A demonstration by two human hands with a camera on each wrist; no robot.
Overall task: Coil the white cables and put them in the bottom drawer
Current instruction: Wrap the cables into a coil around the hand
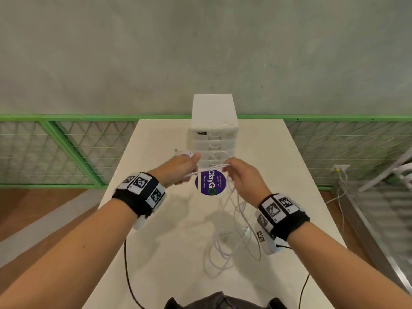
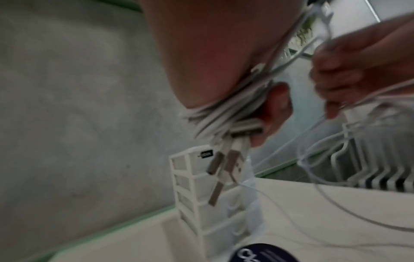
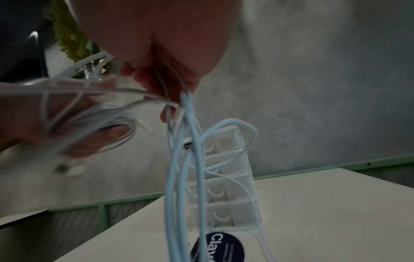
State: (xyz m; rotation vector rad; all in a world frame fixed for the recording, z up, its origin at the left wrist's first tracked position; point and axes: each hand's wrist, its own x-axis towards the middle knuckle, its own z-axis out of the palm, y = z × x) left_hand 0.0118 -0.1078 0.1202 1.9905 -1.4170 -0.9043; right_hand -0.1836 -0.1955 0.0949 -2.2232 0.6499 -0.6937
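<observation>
Both hands are raised above the white table [image 1: 301, 175], in front of a small white drawer tower [image 1: 214, 121] whose drawers are all closed. My left hand [image 1: 182, 166] holds a wound bundle of white cables [image 2: 219, 113], with several USB plugs [image 2: 226, 164] dangling below it. My right hand [image 1: 236, 172] pinches several cable strands [image 3: 188, 109] that stretch across to the left hand. From the right hand, loose white cable [image 1: 231, 237] hangs down and lies in loops on the table. The drawer tower [image 3: 226, 177] stands just beyond the hanging strands.
A round purple sticker [image 1: 210, 182] lies on the table in front of the tower. A green mesh fence [image 1: 66, 148] runs behind the table, against a grey wall. Black wrist-camera leads [image 1: 128, 270] trail off the near table edge. White racks [image 1: 401, 172] stand at the right.
</observation>
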